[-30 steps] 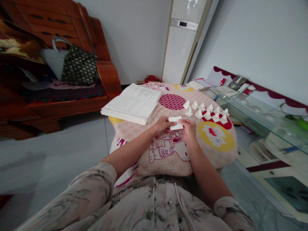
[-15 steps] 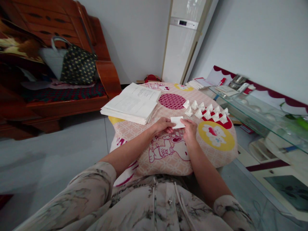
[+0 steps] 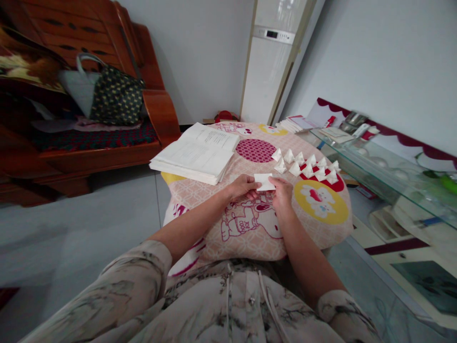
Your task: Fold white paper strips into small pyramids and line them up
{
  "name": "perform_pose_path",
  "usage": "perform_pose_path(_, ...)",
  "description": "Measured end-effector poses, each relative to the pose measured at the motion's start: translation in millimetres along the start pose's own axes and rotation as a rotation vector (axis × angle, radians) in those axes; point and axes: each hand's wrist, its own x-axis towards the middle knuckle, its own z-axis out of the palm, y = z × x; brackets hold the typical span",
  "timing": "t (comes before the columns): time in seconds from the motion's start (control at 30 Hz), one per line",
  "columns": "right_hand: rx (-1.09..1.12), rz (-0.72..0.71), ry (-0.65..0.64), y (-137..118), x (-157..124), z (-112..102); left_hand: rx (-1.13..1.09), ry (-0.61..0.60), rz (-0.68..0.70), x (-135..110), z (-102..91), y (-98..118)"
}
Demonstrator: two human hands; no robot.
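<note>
A small white piece of paper (image 3: 264,182) is held between both hands above the near middle of the table. My left hand (image 3: 244,187) pinches its left edge, fingers curled beneath. On the opposite edge, my right hand (image 3: 282,189) grips it with the thumb on top. The paper looks flat and roughly rectangular; whether it has folds I cannot tell. Beyond my right hand stand several folded white paper shapes (image 3: 294,168) with pointed tops, set out in two rough rows. To the left of my hands lies a thick stack of white paper sheets (image 3: 196,157).
A patterned cloth (image 3: 214,233) covers the round-edged table. On the right is a glass-topped cabinet (image 3: 392,176) with small items on it. A wooden bench (image 3: 157,109) with a dark patterned bag (image 3: 116,95) stands at left. Behind the table rises a tall white air conditioner (image 3: 267,71).
Almost nothing differs. The paper and both hands sit very slightly further right in view, with the same grip.
</note>
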Motion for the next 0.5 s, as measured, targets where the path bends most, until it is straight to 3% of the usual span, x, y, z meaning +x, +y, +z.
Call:
perform_pose_path(0.27, -0.031, -0.041, -0.079, 6.0, -5.3, 4.8, -0.048, 0.006, 0.015, 3.6, 1.9, -3.5)
perform_pose_path(0.5, -0.047, -0.008, -0.058, 3.2, -7.5, 5.1, 0.002, 0.035, -0.022, -2.2, 3.7, -0.9)
